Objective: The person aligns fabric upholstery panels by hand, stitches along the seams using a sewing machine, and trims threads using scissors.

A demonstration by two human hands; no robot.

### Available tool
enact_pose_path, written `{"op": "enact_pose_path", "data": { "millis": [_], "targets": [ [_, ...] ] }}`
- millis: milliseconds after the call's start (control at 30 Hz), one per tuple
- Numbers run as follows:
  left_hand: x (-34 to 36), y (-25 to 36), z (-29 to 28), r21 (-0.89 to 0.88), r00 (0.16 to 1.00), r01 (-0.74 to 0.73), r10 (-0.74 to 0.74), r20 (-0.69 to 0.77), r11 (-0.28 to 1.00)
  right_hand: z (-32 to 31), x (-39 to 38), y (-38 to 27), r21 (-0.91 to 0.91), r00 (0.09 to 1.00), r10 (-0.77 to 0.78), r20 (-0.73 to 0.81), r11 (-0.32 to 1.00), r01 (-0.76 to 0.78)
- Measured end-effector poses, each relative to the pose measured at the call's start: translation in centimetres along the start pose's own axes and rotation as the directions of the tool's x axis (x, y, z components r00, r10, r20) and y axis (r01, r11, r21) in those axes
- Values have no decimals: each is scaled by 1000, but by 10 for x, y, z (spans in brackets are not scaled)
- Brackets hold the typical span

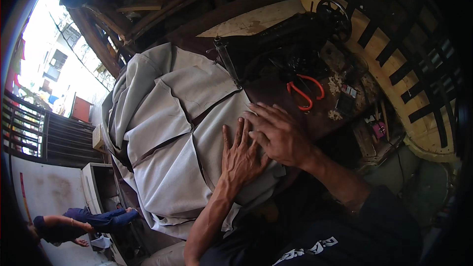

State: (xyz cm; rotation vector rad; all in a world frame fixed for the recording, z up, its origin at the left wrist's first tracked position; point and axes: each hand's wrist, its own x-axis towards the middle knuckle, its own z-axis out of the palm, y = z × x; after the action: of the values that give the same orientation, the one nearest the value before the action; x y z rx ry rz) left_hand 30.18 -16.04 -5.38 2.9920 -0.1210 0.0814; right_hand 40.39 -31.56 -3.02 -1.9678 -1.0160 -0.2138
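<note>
Dark brown worktop [315, 120] lies largely hidden beneath a big pale grey cloth [167, 167], which covers its left part, while the black sewing machine [276, 34] near the far edge sinks into shadow, its needle area hard to make out. By the right edge, an open drawer [363, 140] holds a pink item [379, 129] too dim to identify. Spread wide, the left hand [240, 160] presses flat on the cloth; the right hand [278, 133], fingers loosely extended, touches it alongside, near red-handled scissors [308, 104].
</note>
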Motion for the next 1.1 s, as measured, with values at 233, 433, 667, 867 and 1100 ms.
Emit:
{"op": "enact_pose_path", "data": {
  "millis": [233, 433, 667, 867, 1100],
  "targets": [
    [6, 7, -5, -79, 999, 34, -32, 29, 996, 11, 88, 69, 113, 799, 477, 366, 829, -547],
    [8, 12, -5, -88, 998, 58, -55, 39, 994, 44, 181, 160, -380, 835, 201, 512, 925, 11],
    [11, 13, -4, -111, 997, 68, -63, 50, 992, 96, 163, 198, -274, 987, 28, 156, 962, 16],
    [4, 8, -11, -106, 994, 95, -87, 71, 990, 123, 151, 182, -481, 962, -261, 80, 835, 267],
    [12, 10, -10, -131, 995, 77, -68, 70, 988, 112, 159, 186, -381, 973, -231, 9, 899, 216]
  ]
}}
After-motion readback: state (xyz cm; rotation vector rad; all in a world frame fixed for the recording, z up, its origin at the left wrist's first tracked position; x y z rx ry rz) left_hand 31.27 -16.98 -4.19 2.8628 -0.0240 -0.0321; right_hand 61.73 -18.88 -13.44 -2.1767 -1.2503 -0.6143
